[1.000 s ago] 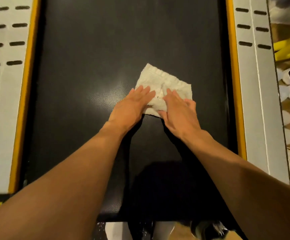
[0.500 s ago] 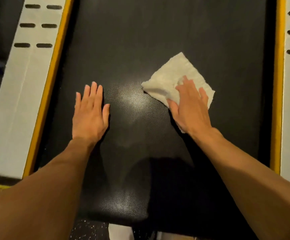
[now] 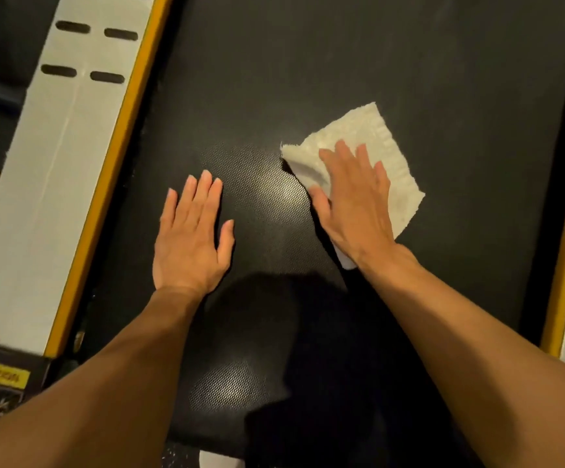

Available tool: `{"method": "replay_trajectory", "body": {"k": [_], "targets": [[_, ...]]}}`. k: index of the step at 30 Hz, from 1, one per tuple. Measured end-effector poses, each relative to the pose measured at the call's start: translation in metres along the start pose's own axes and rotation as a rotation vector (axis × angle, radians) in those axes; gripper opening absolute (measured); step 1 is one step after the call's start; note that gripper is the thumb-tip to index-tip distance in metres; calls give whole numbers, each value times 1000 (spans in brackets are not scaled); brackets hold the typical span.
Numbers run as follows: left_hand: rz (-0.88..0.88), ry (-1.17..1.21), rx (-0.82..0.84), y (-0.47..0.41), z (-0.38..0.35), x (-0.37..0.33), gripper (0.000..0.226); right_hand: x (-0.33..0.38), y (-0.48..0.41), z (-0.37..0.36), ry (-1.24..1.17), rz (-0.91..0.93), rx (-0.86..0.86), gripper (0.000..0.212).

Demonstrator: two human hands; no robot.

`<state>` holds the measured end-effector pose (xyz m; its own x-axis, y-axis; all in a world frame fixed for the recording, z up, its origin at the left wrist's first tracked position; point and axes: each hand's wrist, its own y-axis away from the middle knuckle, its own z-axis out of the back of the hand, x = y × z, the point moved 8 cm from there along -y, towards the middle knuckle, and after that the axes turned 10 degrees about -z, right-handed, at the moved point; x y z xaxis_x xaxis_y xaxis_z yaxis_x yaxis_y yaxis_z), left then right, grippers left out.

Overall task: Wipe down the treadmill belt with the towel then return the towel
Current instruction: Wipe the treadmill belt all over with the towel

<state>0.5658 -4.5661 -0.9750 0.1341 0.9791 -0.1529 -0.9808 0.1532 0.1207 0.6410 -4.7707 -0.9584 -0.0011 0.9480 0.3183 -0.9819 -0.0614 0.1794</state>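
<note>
The left hand [image 3: 191,246] has left the towel [image 3: 372,153] and lies flat, empty, lower-left on the belt [image 3: 308,62], so the right hand [image 3: 355,204], palm spread flat on it mid-right, now wipes alone.

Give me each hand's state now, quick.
Left hand: open, flat on the belt, empty.
Right hand: open, pressing the towel flat.

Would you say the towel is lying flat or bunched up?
Mostly flat: the towel lies spread under the right hand, its left corner curled.
</note>
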Motion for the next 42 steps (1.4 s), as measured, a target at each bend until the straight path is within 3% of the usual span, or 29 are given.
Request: {"method": "replay_trajectory", "body": {"k": [7,11,13,18,27,32,34,38,42], "targets": [[-8,9,-6,0,-1,3,62,27,61,-19,17,339,87,47],[-17,27,-27,2,-1,3,60,17,4,-4,-12,106,-28,41],[-21,19,-29,2,-2,3,60,26,-8,-6,-76,61,-4,40],[-31,19,-38,3,0,3,59,54,54,-22,-93,245,121,44],[-109,2,13,10,8,14,56,79,7,-25,-147,-7,63,44],[-18,22,92,43,22,53,63,105,69,-37,7,238,158,46],[5,-24,60,52,37,67,66,111,52,-34,49,223,180,44],[198,-46,23,63,56,119,66,133,3,-20,8,134,57,32],[130,27,-16,75,50,145,53,150,24,-28,-39,122,15,33]]}}
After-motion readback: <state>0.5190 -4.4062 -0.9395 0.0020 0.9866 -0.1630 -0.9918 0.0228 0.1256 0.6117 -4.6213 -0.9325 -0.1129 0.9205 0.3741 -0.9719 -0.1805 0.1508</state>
